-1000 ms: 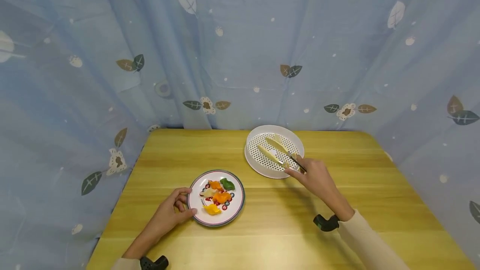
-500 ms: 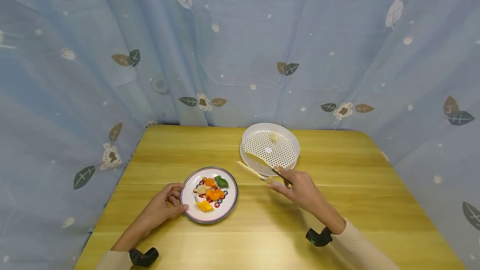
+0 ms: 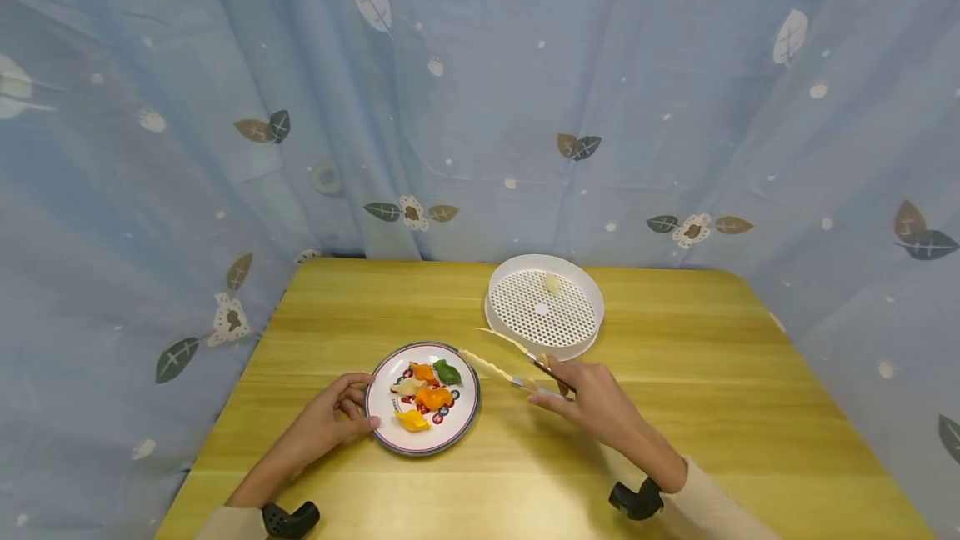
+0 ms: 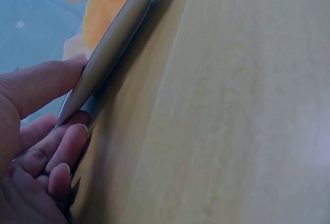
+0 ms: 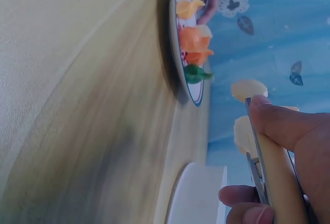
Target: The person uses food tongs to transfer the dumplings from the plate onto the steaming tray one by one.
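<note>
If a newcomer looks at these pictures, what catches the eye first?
Probably the patterned plate of orange, yellow and green dumplings at the table's near left, its rim held by the left hand. Next, the right hand holds pale tongs between it and the white perforated tray behind.

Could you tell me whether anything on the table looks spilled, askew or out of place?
Nothing stands out. The plate and white strainer tray sit flat, the food stays on the plate, and the right hand holds the tongs above the wood.
</note>
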Demonstrator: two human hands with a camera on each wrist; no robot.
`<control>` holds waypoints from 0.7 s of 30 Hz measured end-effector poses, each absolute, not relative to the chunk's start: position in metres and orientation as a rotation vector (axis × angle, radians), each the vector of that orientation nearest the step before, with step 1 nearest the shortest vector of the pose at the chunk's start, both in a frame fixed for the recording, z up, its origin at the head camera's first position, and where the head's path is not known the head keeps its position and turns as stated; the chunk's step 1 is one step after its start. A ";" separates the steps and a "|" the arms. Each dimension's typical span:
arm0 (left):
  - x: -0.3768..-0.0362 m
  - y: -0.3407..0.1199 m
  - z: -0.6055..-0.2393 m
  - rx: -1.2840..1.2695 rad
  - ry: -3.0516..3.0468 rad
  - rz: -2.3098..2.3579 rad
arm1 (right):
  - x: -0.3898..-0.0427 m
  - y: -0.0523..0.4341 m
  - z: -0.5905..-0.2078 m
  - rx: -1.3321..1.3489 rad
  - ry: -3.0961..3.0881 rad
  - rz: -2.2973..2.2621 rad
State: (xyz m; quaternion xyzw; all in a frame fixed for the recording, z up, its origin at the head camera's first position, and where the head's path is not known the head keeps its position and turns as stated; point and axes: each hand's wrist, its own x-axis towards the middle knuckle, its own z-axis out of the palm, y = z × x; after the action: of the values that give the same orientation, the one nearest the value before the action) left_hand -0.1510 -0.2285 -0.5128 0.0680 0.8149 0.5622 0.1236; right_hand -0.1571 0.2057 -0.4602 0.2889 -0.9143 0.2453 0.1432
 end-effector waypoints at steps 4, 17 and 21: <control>-0.151 -0.227 -0.512 0.190 2.374 1.645 | -0.156 0.203 -0.463 0.866 -2.619 0.715; -0.150 -0.226 -0.515 0.114 2.386 1.652 | -0.147 0.187 -0.473 0.940 -2.648 0.698; -0.150 -0.225 -0.515 0.111 2.389 1.645 | -0.145 0.184 -0.475 0.942 -2.656 0.691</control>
State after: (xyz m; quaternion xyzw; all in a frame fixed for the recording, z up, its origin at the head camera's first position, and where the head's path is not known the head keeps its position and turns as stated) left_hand -0.1498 -0.2250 -0.5154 0.0379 0.8171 0.5627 0.1191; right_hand -0.1454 0.1842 -0.4746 0.3222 -0.9088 0.2365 0.1198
